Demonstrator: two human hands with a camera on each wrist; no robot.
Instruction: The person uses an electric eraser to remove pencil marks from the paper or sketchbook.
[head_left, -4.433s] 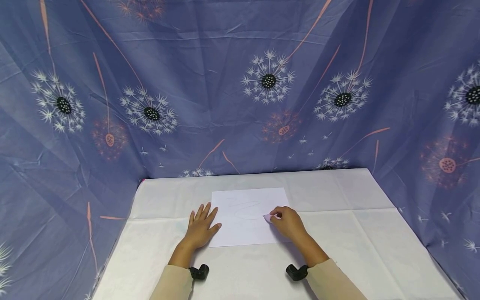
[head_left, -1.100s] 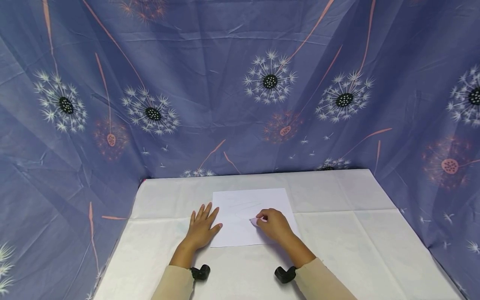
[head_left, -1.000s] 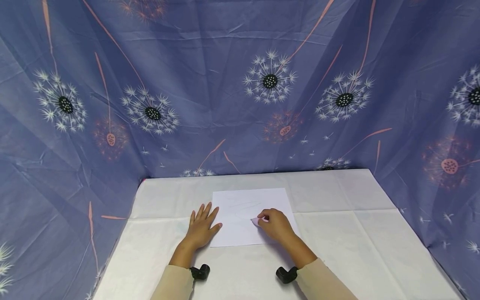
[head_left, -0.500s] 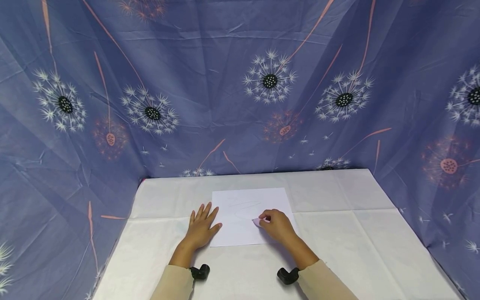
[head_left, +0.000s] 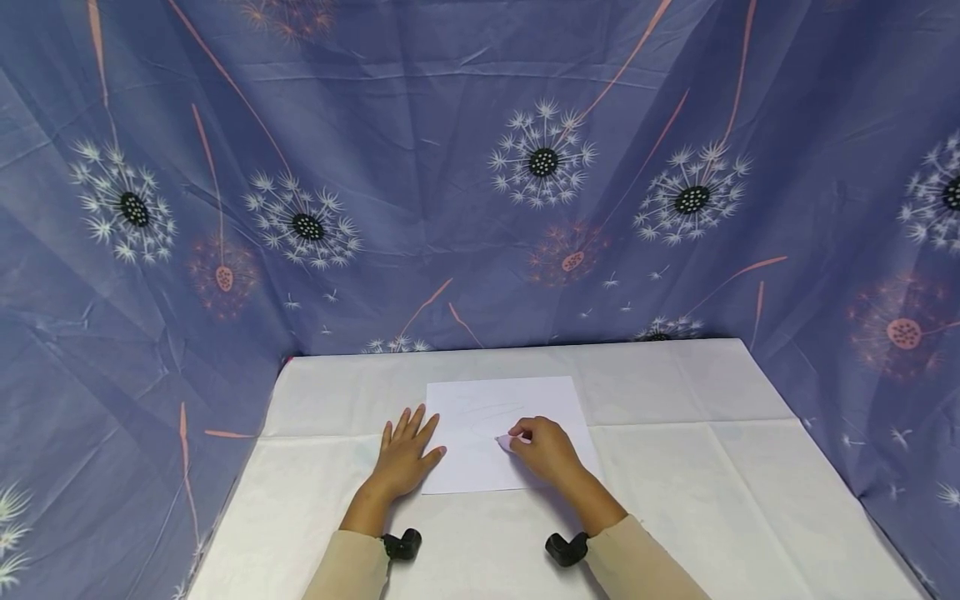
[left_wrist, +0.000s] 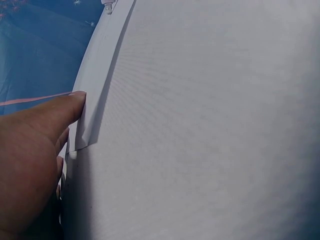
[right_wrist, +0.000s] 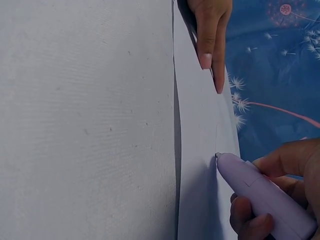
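A white sheet of paper (head_left: 468,471) lies on the table and carries faint thin lines (head_left: 491,411). My left hand (head_left: 403,458) rests flat, fingers spread, across the sheet's left edge; in the left wrist view its thumb (left_wrist: 75,102) presses on the paper (left_wrist: 107,55). Over the right half of the sheet, my right hand (head_left: 550,452) grips a thick lilac pen (right_wrist: 262,195) between thumb and curled fingers. The pen's small metal tip (right_wrist: 217,155) points left and sits at the paper's surface, at the end of a faint line. Part of its body is hidden by the right hand.
A white cloth (head_left: 675,483) with fold creases covers the table. Blue curtain fabric (head_left: 420,192) with dandelion prints hangs behind and at both sides. Black wrist cameras (head_left: 402,545) are strapped near both beige sleeves (head_left: 348,567).
Over the last seconds my right hand has shifted left across the paper with the pen, and slightly further left in the last half second. My left hand stays in place.
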